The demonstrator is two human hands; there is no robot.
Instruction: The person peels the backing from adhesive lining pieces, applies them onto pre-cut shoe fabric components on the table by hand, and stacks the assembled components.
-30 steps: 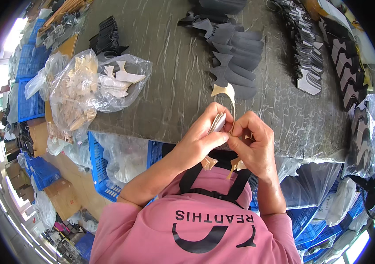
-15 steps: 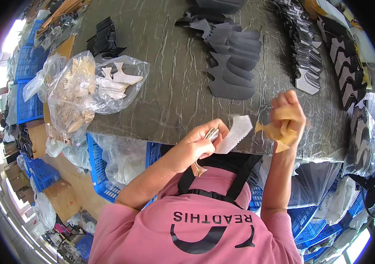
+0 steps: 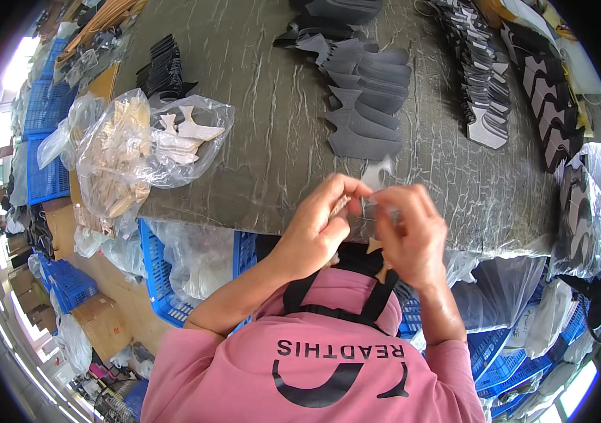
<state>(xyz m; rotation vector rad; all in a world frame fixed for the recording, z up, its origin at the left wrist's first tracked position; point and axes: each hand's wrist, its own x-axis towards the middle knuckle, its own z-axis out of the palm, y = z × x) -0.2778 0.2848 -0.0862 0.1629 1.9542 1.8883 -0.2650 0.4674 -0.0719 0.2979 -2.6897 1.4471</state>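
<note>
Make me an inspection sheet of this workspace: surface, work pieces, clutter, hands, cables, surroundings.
Surface: table with a dark, wrinkled top.
Job's things: white piece at the fingers, blurred; overlapping dark grey pieces beyond the hands.
Clutter: clear plastic bag of light cutouts and black stack on the left; black-and-white row on the right.
Hands: left hand pinches pale pieces; right hand, tan piece poking out below.
Cables: nothing clearly seen.
Surroundings: blue crate below the table edge; cardboard box farther left.

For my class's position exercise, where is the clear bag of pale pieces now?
In the head view, the clear bag lies at the left edge of the table, just below the small black stack.
</note>
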